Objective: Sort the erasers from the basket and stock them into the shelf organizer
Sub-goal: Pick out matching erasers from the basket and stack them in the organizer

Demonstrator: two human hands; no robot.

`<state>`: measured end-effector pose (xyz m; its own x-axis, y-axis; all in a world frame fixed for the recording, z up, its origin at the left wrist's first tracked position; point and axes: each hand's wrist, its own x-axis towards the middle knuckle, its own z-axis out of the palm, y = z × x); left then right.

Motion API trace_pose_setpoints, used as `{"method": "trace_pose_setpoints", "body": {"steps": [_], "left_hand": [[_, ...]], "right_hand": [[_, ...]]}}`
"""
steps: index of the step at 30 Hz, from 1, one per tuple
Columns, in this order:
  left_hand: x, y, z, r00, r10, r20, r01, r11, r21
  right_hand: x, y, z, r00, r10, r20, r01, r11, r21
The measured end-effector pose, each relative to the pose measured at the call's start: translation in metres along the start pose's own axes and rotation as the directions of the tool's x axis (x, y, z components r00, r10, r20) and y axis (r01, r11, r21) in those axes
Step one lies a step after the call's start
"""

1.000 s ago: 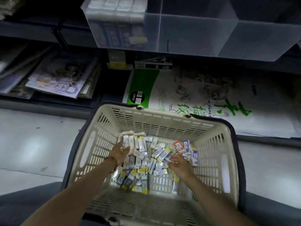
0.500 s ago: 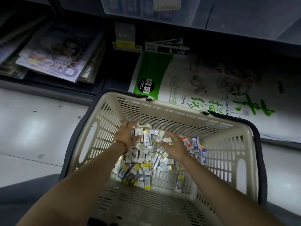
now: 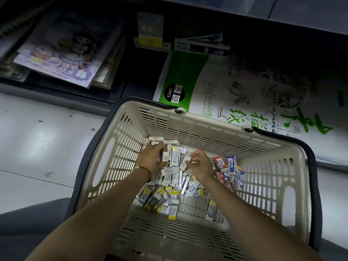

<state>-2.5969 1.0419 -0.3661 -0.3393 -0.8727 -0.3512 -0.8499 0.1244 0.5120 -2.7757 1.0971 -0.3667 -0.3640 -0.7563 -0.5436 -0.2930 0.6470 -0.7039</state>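
Beige basket [image 3: 190, 127] at frame centre, packaged erasers [image 3: 175, 185] piled inside, left hand [image 3: 150, 159] grip grasping several white erasers, right hand [image 3: 201, 166] grip pinching one eraser [image 3: 185, 162], sketch paper pack [image 3: 244, 87] upper right.

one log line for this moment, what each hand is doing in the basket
phase: sorting | left hand: gathering white erasers | right hand: pinching one eraser | basket: pile remains | stocked: none seen
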Motion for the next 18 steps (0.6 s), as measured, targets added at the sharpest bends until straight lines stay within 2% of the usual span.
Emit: {"method": "trace_pose_setpoints", "body": {"steps": [1, 2, 4, 6, 7, 9, 10, 11, 13, 16, 18], "left_hand": [[-0.001, 0.001, 0.001, 0.999, -0.032, -0.001, 0.032, 0.997, -0.072], [-0.003, 0.002, 0.001, 0.995, -0.095, -0.004, 0.092, 0.972, -0.217], [-0.004, 0.005, -0.005, 0.969, -0.241, 0.050, 0.230, 0.814, -0.533], [-0.005, 0.010, -0.015, 0.927, -0.304, 0.219, 0.370, 0.650, -0.664], [-0.006, 0.013, -0.021, 0.890, -0.316, 0.328, 0.453, 0.537, -0.712], [-0.006, 0.023, -0.030, 0.790, -0.276, 0.548, 0.606, 0.210, -0.767], [-0.006, 0.026, -0.033, 0.754, -0.225, 0.617, 0.649, 0.111, -0.752], [-0.005, 0.027, -0.034, 0.736, -0.175, 0.654, 0.675, 0.116, -0.729], [-0.008, 0.025, -0.034, 0.741, -0.129, 0.659, 0.664, 0.282, -0.692], [-0.017, 0.005, -0.035, 0.801, -0.153, 0.579, 0.578, 0.446, -0.683], [-0.022, -0.009, -0.033, 0.819, -0.195, 0.540, 0.559, 0.484, -0.673]], "right_hand": [[-0.001, -0.002, -0.004, 1.000, 0.014, -0.013, -0.013, 0.997, 0.073], [-0.005, -0.004, -0.009, 0.999, 0.039, -0.028, -0.034, 0.989, 0.144], [-0.011, -0.013, -0.018, 0.997, 0.075, -0.035, -0.063, 0.960, 0.273], [-0.017, -0.023, -0.023, 0.996, 0.063, 0.058, -0.080, 0.925, 0.370], [-0.020, -0.029, -0.023, 0.991, 0.044, 0.122, -0.090, 0.912, 0.401], [-0.025, -0.039, -0.016, 0.976, 0.008, 0.219, -0.102, 0.901, 0.421], [-0.027, -0.042, -0.011, 0.970, -0.010, 0.243, -0.093, 0.908, 0.409], [-0.028, -0.045, -0.007, 0.966, -0.031, 0.256, -0.072, 0.921, 0.382], [-0.030, -0.045, 0.000, 0.958, -0.060, 0.281, -0.028, 0.954, 0.298], [-0.031, -0.030, 0.004, 0.921, -0.070, 0.384, 0.047, 0.996, 0.070], [-0.035, -0.014, 0.008, 0.884, -0.080, 0.461, 0.155, 0.980, -0.127]]}}
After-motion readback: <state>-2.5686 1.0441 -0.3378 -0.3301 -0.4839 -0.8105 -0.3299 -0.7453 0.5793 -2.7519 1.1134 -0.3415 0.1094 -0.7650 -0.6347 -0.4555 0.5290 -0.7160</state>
